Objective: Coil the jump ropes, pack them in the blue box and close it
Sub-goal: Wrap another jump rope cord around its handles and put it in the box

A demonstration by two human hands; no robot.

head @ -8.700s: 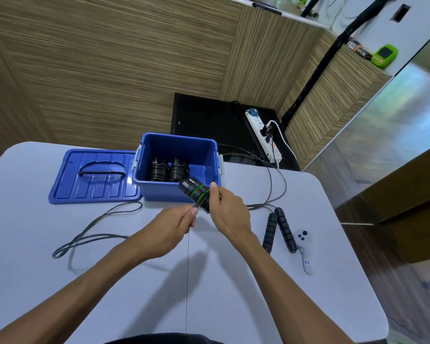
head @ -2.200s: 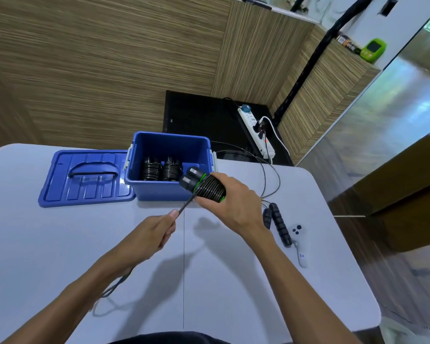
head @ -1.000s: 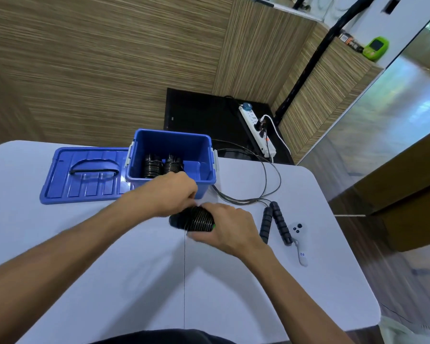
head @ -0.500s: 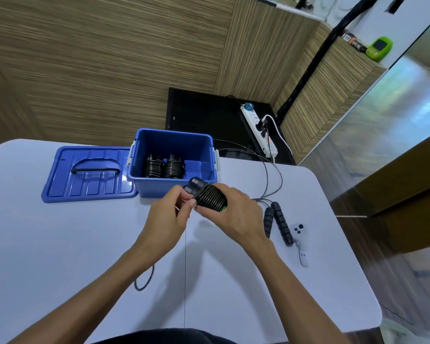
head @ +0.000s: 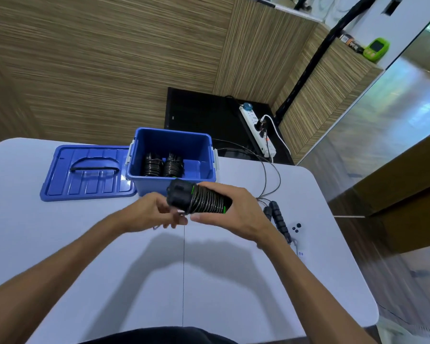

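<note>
At frame centre my right hand [head: 236, 214] grips the rope bundle [head: 199, 199], glossy black cord wound in tight turns round foam handles with green bands; my left hand [head: 156, 212] pinches the loose cord end beneath it. I judge winding nearly finished: next, tuck the end and lower the bundle into the blue box [head: 171, 155], rigid plastic, holding two coils. Another rope [head: 276, 214] lies uncoiled at right; lid [head: 87, 172] rests left on the tabletop [head: 209, 281].

Small white controller [head: 299, 252] on white desk [head: 84, 256], right side: tiny blue mark on its body, roughly two characters, too small to read. Green handheld device [head: 375, 49] on far wooden counter: screen unreadable. No other legible text, label or number.
</note>
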